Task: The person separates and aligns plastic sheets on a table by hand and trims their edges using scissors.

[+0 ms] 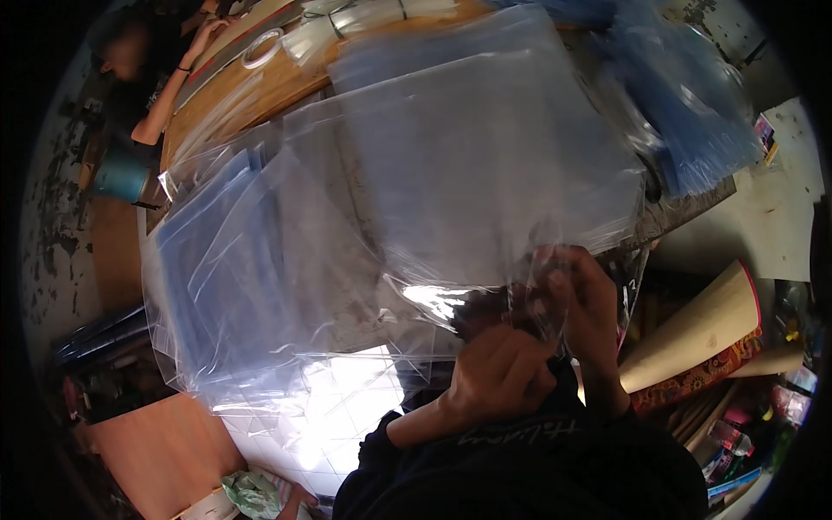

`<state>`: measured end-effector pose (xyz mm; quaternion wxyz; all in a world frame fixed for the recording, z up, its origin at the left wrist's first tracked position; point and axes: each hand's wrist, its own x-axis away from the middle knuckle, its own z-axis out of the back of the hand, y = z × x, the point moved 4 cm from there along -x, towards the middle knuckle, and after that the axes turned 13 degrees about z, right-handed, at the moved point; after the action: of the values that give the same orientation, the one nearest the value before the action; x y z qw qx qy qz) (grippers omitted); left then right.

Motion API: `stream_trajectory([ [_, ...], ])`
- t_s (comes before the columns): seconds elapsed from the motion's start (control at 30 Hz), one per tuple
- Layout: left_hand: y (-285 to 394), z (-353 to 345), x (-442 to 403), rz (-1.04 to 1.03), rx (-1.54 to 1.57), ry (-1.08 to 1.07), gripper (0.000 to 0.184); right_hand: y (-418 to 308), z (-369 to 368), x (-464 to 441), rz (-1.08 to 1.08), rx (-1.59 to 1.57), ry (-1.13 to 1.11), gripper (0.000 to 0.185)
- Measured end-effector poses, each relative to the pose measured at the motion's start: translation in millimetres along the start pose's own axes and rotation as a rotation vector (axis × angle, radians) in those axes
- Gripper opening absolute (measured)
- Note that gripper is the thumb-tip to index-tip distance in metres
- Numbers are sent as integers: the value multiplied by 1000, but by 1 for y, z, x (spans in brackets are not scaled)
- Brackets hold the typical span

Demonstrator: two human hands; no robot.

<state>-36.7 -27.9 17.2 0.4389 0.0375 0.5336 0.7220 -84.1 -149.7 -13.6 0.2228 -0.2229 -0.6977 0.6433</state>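
A large clear plastic sheet [321, 199] spreads over the table, its near edge reaching my body. My left hand [498, 373] is closed, knuckles up, on the near edge of this sheet. Just beyond and to the right, my right hand [585, 295] pinches the same sheet, fingers curled; the exact fingertip grip is partly hidden by glare and folds. Beneath or among the clear layers lies a bluish stack of folded plastic sheets [221, 269] at the left. Another pile of plastic sheets [459, 139] lies flat in the middle.
A bluish plastic bundle [693, 104] hangs over the table's far right corner. At the far left, a person's arm [169, 104] rests by a tape roll [263, 48] on the wooden tabletop [221, 108]. A rolled beige sheet [693, 329] leans at right, near clutter.
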Motion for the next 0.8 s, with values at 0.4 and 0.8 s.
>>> stream_trajectory([
  [0.4, 11, -17, 9, -74, -152, 20, 23, 10, 16, 15, 9, -173, 115, 21],
  [0.8, 18, -19, 18, -157, -161, 31, 23, 11, 16, 16, -8, -258, 90, 18],
])
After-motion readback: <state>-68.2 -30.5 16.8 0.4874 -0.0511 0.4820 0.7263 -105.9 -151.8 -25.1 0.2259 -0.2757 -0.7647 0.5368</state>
